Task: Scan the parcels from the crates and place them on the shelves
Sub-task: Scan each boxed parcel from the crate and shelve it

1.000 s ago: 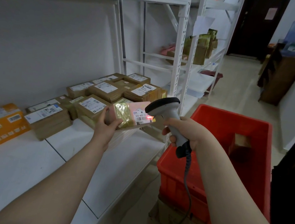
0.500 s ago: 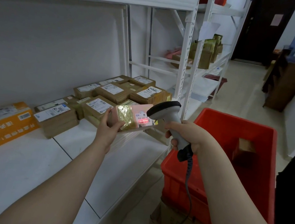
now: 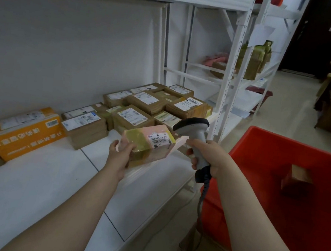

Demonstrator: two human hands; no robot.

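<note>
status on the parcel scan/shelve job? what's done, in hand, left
Done: a cluster of labelled cardboard parcels and an orange box already sit on the white shelf. In hand: left hand holds a pink parcel label up, over the shelf; right hand grips the barcode scanner beside it. Left: shelve this one, then at least one small brown box waits in the red crate.

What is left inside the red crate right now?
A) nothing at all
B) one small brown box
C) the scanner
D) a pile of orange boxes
B: a single small brown box sits on the floor of the red crate, while the scanner is in the right hand and the pink parcel is in the left hand.
</note>
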